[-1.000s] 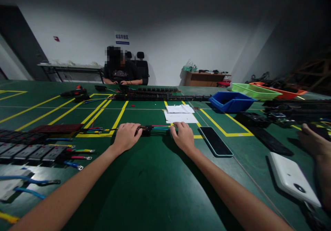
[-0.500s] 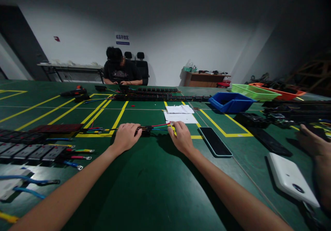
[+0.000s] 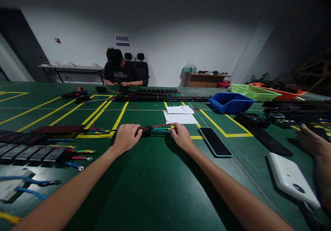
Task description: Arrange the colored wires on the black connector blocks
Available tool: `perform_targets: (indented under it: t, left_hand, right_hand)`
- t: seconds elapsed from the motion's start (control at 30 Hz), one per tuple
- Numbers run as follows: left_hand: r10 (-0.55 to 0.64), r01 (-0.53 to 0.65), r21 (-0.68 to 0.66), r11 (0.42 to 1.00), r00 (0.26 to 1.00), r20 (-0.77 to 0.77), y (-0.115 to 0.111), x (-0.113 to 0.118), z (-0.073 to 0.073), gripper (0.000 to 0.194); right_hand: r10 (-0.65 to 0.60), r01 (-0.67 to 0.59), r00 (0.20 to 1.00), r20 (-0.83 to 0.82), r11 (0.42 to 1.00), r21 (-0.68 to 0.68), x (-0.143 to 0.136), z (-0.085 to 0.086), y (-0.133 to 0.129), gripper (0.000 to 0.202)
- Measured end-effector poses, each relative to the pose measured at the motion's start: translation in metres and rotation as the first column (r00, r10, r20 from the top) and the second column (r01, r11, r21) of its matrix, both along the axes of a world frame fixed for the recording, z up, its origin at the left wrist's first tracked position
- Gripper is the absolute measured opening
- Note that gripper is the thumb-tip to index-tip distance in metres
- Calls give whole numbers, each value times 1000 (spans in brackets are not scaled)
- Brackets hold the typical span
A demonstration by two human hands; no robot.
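Observation:
My left hand [image 3: 127, 137] is closed over a narrow black part [image 3: 146, 133] lying on the green table. Its fingers hide most of that part. Red, green and blue wires [image 3: 159, 128] run out of the black part to the right. My right hand [image 3: 181, 136] pinches the wires near their far ends, thumb and fingers together, covering some of the tips. To its right lies a phone [image 3: 215, 142] with a dark screen. White paper sheets [image 3: 180, 113] lie just beyond my right hand.
Socket strips [image 3: 31, 151] with lugged wires lie at left. A blue bin [image 3: 231, 102], a green basket [image 3: 254, 91] and a white device [image 3: 292, 179] are at right. Another person's hand [image 3: 312, 143] is at the right edge; a person [image 3: 121, 70] sits across the table.
My right hand has turned and drawn its fingers in around the wire ends, showing more wire between the hands. My left hand has stayed in place.

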State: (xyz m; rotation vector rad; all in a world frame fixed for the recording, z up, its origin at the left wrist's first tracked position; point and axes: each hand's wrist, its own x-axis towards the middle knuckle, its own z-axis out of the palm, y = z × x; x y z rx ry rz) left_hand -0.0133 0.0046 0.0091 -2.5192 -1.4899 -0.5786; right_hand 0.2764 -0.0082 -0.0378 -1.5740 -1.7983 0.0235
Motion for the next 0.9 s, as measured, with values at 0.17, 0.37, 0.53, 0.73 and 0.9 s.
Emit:
perform_targets:
  t: [0.17,0.37,0.53,0.73,0.9]
  left_hand:
    - [-1,1,-1,1000,1000,4,1,0,-1,53]
    - [-6,6,-1,1000,1000,8,1,1,0,53]
    - [-7,7,2,1000,1000,4,0,0,1,53]
    - [1,-1,12,1000,1000,-7,1,0,0,52]
    - [-5,4,10,1000,1000,2,1,0,-1,53]
  right_hand:
    - [-8,12,994,-109,999,41,2,0,-2,27]
    - [35,-21,991,-126,994,108,4,0,-2,15]
    - [56,-28,988,-140,980,195,0,4,-4,11]
    - [68,-44,993,-98,974,222,-5,12,-12,12]
    - [11,-6,1000,-28,986,169,-2,10,-11,20]
